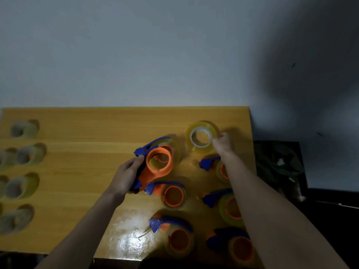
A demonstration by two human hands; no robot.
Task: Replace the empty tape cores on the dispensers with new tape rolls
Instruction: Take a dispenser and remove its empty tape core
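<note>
Along the left edge of the table [77, 171] sit blurry tape rolls [24, 129], several in a column, too soft to count exactly. Toward the middle, your left hand [126, 175] is closed around the handle of an orange-and-blue dispenser [155, 167], lifted above the table w/ its orange hub ring facing up, no roll on it. Right of that, your right hand [223, 146] pinches the rim of a clear tape roll [202, 136] near the far right corner. Below & btwn your arms, more dispensers [172, 195] w/ rolls already on lie on the table's right side, down to the near edge.
</note>
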